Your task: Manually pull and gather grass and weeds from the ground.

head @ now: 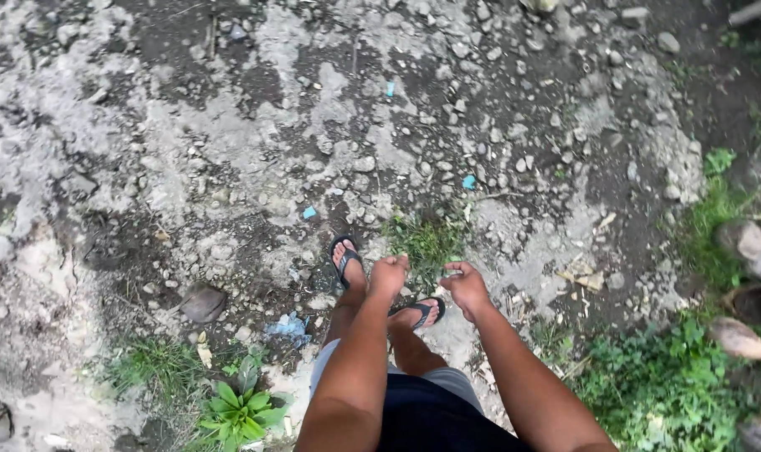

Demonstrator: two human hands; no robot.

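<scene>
- Grey, stony ground [230,159] lies underfoot, patched with dark damp soil and loose pebbles.
- Left hand [389,274] is curled into a loose fist and holds nothing.
- Right hand [466,286] has its fingers half-curled with the thumb apart; it too is empty.
- Nearest to both hands is a small tuft of grass [426,241], just ahead of them on the ground, not touched.
- By its look the grass is light, soft and limp; gripping low at the base of the clump would likely hold best, since the blades would slip or tear.
- Black flip-flops [345,255] are on both feet.
- Leafy weeds [240,412] grow lower left; coconut husks [739,336] lie right.
</scene>
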